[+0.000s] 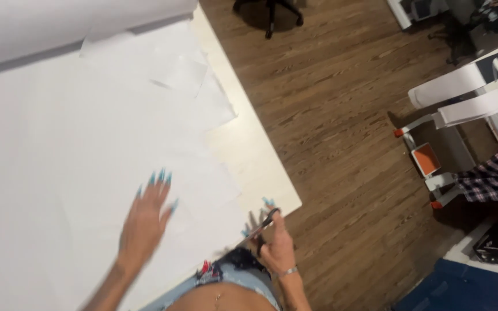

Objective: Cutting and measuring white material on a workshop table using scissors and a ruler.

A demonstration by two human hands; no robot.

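Left hand (144, 222) flat, fingers spread and released, palm down on the white paper (76, 150) near the desk's near edge. Paper covers most of the desk (255, 161); overlapping loose sheets run toward the right edge, a bare cream strip showing beside them. Roll of paper (59, 26) lies across the far edge. Right hand (275, 247) at the near right corner, fingers clenched around scissors (263, 223), blades pointing over the corner; motion blur, so cannot tell whether the blades are parted. Wood floor (329, 115) beyond.

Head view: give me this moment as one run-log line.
left hand: flat on white paper | right hand: holding scissors at table edge | paper roll: far end
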